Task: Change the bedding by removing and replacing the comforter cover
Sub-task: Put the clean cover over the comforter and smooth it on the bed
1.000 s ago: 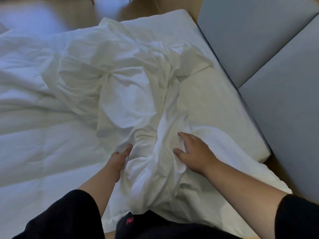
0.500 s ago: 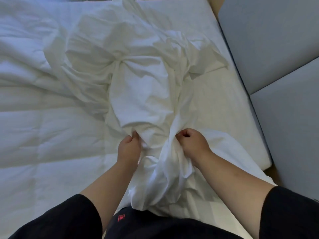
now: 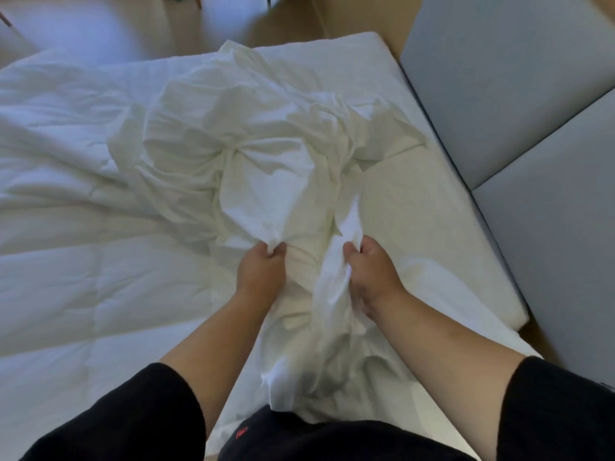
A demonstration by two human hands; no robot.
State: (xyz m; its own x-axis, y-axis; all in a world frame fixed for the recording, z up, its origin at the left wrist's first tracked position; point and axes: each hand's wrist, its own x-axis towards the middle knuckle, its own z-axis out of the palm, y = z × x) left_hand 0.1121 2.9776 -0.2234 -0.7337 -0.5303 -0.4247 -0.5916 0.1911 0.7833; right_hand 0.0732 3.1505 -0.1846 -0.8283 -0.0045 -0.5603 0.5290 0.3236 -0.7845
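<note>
Left hand point(image 3: 261, 272) fingers pinching a bunched fold, right hand point(image 3: 372, 277) fingers clamped on a twisted strand of the comforter cover point(image 3: 266, 168), heaped mid-bed over the comforter point(image 3: 83, 261). Risk: uneven pull tightens the twist, snags fabric, drags comforter along.

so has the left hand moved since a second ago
Yes. The left hand has slid up the bed, away from the body, from lying against the bunched cover to pinching its lower fold, judged against the mattress.
</note>
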